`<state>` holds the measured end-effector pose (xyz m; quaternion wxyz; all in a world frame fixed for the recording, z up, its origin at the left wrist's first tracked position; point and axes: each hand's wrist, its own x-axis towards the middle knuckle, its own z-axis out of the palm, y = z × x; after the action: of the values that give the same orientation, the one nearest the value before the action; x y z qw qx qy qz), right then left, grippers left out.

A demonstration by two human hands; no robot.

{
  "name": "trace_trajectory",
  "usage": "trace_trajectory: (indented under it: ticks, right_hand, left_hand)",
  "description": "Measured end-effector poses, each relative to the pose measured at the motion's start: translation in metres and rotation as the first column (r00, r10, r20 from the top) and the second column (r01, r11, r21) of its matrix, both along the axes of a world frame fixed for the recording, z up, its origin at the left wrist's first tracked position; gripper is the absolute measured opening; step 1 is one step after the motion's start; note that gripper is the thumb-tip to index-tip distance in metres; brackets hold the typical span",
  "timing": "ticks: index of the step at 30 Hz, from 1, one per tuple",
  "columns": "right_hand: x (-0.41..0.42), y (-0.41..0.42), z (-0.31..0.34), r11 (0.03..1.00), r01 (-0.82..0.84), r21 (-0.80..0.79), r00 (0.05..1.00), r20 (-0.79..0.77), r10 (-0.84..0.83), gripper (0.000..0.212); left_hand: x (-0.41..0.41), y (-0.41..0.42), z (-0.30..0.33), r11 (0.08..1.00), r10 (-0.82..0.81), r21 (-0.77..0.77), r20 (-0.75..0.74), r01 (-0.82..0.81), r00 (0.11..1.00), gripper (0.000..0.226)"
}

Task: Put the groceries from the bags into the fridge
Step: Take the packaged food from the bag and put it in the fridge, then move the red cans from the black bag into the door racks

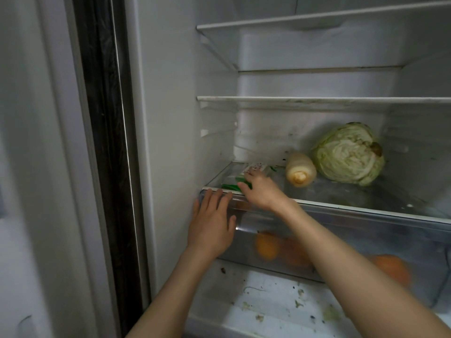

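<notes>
1. two hands reaching into open fridge (170, 118).
2. right hand (258, 191) resting on green-and-white packet (240, 180), fingers curved over it; firm grip or mere touch: cannot tell.
3. packet lying at left front of glass shelf (366, 198), above clear drawer (366, 230).
4. left hand (212, 223) flat, fingers straight, pressed against drawer front, holding nothing.
5. radish (300, 169) and cabbage (349, 154) touching, farther right on same shelf.
6. oranges (267, 246) blurred inside drawer.

Dim, flat light fills the fridge (317, 123), edges bend with wide-angle distortion, and the oranges (267, 245) blur softly.
</notes>
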<state>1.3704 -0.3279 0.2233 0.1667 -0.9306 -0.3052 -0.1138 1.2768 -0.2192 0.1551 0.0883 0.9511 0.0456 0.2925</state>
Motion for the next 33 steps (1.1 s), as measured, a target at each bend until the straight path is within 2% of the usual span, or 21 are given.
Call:
trace_trajectory:
  ticks: [4,8,11,16,18,25,28,33]
  right_hand:
    - [-0.037,-0.022,-0.014,0.999,0.017,-0.042,0.993,0.114,-0.012,0.052]
    - [-0.084,-0.045,-0.034,0.999,0.008,0.031,0.985,0.174,-0.013,0.055]
    - [-0.123,-0.055,-0.051,0.997,-0.035,0.067,0.989,0.144,0.025,0.056]
    - [-0.207,-0.062,-0.080,0.997,-0.029,0.076,0.994,0.107,0.020,0.057]
    - [-0.247,-0.065,-0.094,0.995,-0.040,0.094,0.998,0.055,0.035,0.058]
    - [-0.379,-0.067,-0.146,0.985,-0.109,0.136,0.984,-0.123,0.126,0.057]
    - [-0.421,-0.055,-0.163,0.973,-0.198,0.119,0.959,-0.182,0.217,0.057]
    - [-0.473,-0.008,-0.182,0.901,-0.425,0.088,0.868,-0.245,0.433,0.055]
  left_hand:
    - [-0.017,-0.002,-0.001,0.999,-0.027,0.024,-0.109,0.030,0.994,0.063]
    - [-0.059,-0.011,-0.017,0.996,-0.064,0.054,-0.162,0.073,0.985,0.062]
    - [-0.098,-0.017,-0.029,0.997,-0.067,0.013,-0.153,0.070,0.986,0.060]
    - [-0.180,-0.022,-0.047,0.997,-0.071,0.027,-0.118,0.074,0.991,0.058]
    - [-0.221,-0.025,-0.057,0.995,-0.095,-0.003,-0.089,0.095,0.991,0.058]
    - [-0.358,-0.035,-0.100,0.997,-0.065,-0.059,-0.149,0.056,0.987,0.057]
    - [-0.411,-0.027,-0.121,0.993,0.011,-0.116,-0.153,-0.029,0.988,0.064]
    - [-0.494,0.001,-0.145,0.952,0.247,-0.134,-0.190,-0.274,0.950,0.061]
